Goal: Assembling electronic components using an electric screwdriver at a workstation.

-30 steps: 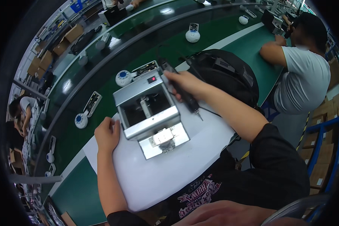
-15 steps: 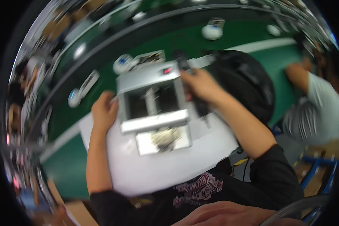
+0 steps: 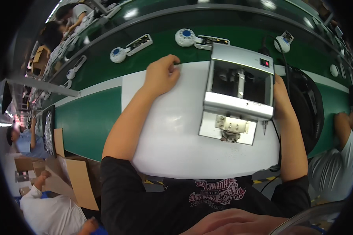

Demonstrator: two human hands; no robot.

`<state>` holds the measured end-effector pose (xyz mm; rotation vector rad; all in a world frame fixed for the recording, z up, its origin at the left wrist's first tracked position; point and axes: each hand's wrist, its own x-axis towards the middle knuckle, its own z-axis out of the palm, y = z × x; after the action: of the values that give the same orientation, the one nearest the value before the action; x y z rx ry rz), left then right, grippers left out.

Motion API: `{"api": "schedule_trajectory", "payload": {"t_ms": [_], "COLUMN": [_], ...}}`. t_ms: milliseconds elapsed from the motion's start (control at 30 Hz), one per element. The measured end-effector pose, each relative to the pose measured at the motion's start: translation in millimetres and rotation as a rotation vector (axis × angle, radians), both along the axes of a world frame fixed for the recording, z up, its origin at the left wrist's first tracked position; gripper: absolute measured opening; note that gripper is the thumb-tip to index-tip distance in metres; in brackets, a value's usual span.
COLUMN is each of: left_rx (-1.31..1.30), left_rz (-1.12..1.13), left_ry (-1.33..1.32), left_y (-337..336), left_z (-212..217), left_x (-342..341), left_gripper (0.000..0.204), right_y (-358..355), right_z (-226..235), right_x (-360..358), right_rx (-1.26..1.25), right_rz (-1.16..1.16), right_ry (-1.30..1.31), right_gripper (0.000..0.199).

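Left of the silver box [image 3: 239, 105], the left hand [image 3: 161, 76] is loosely curled, empty. Right of the box, the right hand [image 3: 281, 93] is partly hidden; I cannot tell its grip.

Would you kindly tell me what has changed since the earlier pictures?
The silver machine has shifted right across the white sheet. The left hand, earlier close beside it, is now clearly apart, near the sheet's far edge. The right hand stays at the machine's right side, mostly hidden now, a screwdriver tip showing nearby.
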<state>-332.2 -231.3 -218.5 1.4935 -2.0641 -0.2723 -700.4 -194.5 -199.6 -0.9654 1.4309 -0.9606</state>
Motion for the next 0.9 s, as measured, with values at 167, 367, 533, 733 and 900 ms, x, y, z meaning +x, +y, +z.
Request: {"api": "schedule_trajectory", "payload": {"t_ms": [167,367,533,733,900], "left_rx": [-0.059,0.03,0.063,-0.035,-0.071], "left_rz": [-0.071,-0.042,0.03,0.021,-0.021], "left_ry": [0.051,0.032,-0.014,0.004,-0.038], "left_y": [-1,-8,-8,-11,-7], "left_z": [-17,-14,-11,-17,-16], "left_x": [0,-23,-22,-40,-44], "left_gripper": [0.023,0.01,0.012,0.014,0.016], "right_y": [-14,-45,-42,-62,-73], "right_z": [-47,-72,-68,-97,-138], "right_x": [-37,-64,-54,-111,-140], "right_rx": [-0.176,-0.242,-0.222,-0.195,-0.164], "right_rz": [0.013,0.09,0.138,0.173,0.218], "right_ry": [0.081,-0.031,-0.042,-0.054,-0.095], "right_gripper": [0.036,0.036,0.039,0.042,0.044]}}
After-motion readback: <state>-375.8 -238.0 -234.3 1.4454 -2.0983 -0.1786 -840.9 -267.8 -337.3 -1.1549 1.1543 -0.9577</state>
